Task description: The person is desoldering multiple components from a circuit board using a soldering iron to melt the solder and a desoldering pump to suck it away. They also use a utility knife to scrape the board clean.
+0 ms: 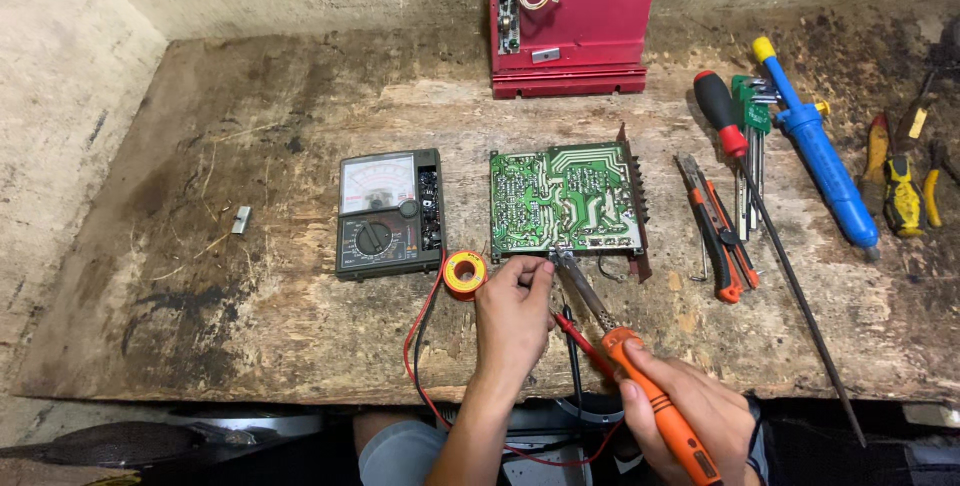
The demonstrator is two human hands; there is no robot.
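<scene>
Head view, looking down on a worn, stained wooden workbench [250, 346] set against a rough plaster wall. Going left to right: one small silver metal clip [241, 219] is lying alone near the left edge. One black analogue multimeter with a white dial face [388, 214] is sitting flat, its needle scale facing up for easy reading; its red and black test leads [415, 346] are trailing off the front edge towards the person's lap. One small yellow spool of solder wire [465, 273] is resting just beside the meter, close to the work.

The left hand [513, 311] is pinching something fine between thumb and fingers at the bottom edge of the green printed circuit board [565, 199], which is lying copper-track side up in the middle of the bench; I cannot tell for certain that it is solder wire. The right hand [695, 416] is clenching one orange-handled soldering iron [640, 386], angling its metal tip onto that same board edge, right beside the left fingertips.

Behind the board, one red metal chassis [575, 16] is standing upright. To the right, one orange utility knife [715, 236], one red-and-black screwdriver with a long shaft [722, 111], one green set of hex keys [752, 111], one blue desoldering pump [825, 166] and yellow-handled pliers [900, 191] are lying within reach.
</scene>
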